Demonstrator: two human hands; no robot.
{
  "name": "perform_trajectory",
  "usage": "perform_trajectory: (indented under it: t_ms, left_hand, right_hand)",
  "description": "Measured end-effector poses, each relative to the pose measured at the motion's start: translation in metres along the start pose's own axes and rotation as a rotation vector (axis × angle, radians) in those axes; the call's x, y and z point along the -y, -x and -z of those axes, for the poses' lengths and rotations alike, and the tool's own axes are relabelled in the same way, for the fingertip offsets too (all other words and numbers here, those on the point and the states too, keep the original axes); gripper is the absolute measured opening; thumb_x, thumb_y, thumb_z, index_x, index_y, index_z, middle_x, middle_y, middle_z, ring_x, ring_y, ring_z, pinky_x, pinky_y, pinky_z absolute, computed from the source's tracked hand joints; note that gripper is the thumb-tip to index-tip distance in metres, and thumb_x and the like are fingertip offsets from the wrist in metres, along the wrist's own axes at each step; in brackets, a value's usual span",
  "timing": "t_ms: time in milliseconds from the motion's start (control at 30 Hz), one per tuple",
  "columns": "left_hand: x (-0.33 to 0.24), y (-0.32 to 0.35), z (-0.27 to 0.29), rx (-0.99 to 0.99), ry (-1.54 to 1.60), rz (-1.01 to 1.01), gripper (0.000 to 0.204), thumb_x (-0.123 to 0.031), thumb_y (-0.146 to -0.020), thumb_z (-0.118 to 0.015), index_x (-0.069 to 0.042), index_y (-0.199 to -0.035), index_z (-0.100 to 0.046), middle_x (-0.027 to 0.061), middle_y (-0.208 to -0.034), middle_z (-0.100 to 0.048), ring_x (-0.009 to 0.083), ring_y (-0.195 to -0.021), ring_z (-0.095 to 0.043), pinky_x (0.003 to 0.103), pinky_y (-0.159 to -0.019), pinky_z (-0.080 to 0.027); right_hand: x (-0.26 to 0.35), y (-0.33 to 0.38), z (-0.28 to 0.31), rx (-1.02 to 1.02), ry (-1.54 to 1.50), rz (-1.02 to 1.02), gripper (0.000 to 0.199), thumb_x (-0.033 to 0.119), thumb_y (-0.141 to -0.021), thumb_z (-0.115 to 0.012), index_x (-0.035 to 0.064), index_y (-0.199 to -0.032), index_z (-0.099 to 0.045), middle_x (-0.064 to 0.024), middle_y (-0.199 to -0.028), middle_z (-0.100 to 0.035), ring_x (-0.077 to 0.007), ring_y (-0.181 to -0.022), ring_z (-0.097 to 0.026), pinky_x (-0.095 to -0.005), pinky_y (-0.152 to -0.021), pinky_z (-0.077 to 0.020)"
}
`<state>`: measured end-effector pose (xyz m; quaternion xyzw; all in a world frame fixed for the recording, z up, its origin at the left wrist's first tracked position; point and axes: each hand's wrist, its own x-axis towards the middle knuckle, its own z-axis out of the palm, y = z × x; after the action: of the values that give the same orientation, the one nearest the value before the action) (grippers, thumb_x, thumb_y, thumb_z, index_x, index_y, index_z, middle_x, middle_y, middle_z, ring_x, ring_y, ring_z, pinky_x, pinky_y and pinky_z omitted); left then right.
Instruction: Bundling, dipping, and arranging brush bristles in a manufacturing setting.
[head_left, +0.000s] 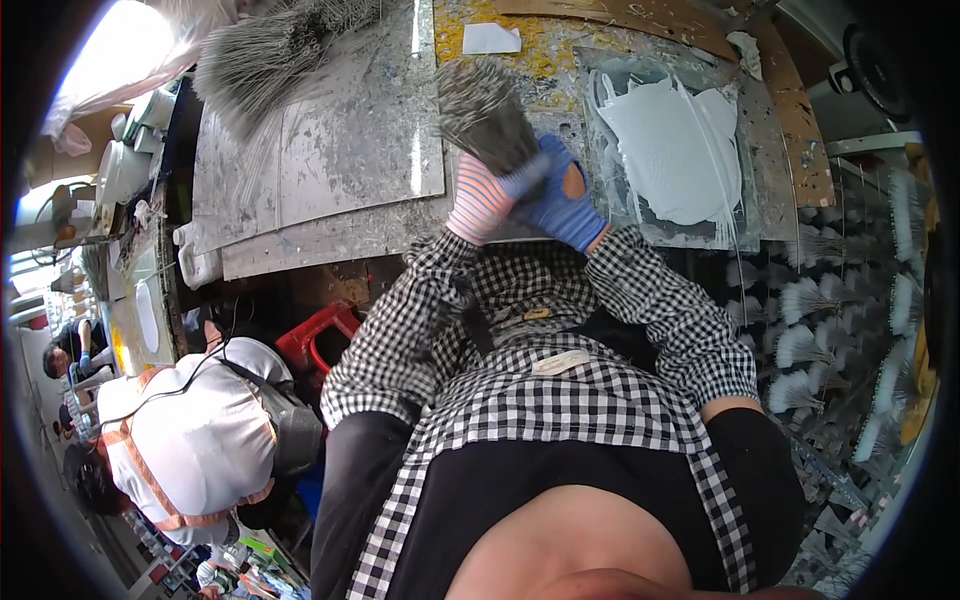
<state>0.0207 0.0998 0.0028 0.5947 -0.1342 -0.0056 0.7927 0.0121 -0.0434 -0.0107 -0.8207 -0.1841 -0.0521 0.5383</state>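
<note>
My left hand [482,200], in a pink and white striped glove, grips the lower end of a bundle of thin grey sticks [485,115] that fans out upward over the bench. My right hand [558,200], in a blue glove with an orange patch, presses against the same bundle's base from the right. Both hands meet just above my checked sleeves. A grey metal sheet [320,150] lies to the left of the bundle, and a plate covered in white paste [672,150] lies to the right.
A loose heap of grey sticks [270,55] lies at the top left. Racks of white-tipped stick fans [840,330] stand at the right. A person in a white shirt [195,430] bends at the lower left beside a red crate [320,335].
</note>
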Motion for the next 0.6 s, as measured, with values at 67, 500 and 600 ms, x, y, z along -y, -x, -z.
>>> perform_trajectory:
  t_ms: [67,500,600]
  left_hand:
    - [-0.017,0.004,0.008,0.185,-0.052,0.065,0.082,-0.012,-0.076,-0.087,-0.002,-0.142,-0.040,0.0103,-0.131,-0.057,0.0212,-0.118,-0.057,0.037,-0.100,-0.050]
    - [-0.011,0.018,0.048,0.651,-1.204,-0.088,0.100,-0.050,-0.061,-0.085,-0.004,-0.142,-0.047,0.0119,-0.133,-0.060,0.0307,-0.128,-0.053,0.043,-0.112,-0.036]
    - [0.005,0.040,0.044,0.555,-1.224,-0.449,0.110,-0.061,-0.056,-0.083,-0.007,-0.145,-0.045,0.0090,-0.138,-0.057,0.0288,-0.134,-0.049,0.041,-0.117,-0.030]
  right_hand:
    - [0.019,0.005,0.016,0.013,-0.087,-0.170,0.085,0.022,-0.067,-0.088,0.0012,-0.138,-0.046,-0.0155,-0.128,-0.059,-0.0228,-0.112,-0.062,-0.0374,-0.094,-0.0524]
    - [0.003,0.040,0.022,0.213,-0.252,-0.133,0.050,0.014,-0.091,-0.067,0.0037,-0.136,-0.050,-0.0075,-0.130,-0.061,-0.0195,-0.115,-0.060,-0.0358,-0.102,-0.0506]
    - [0.023,0.049,0.025,0.119,-0.204,0.105,0.066,0.024,-0.077,-0.082,0.0059,-0.134,-0.054,-0.0101,-0.125,-0.064,-0.0224,-0.108,-0.064,-0.0354,-0.098,-0.0524]
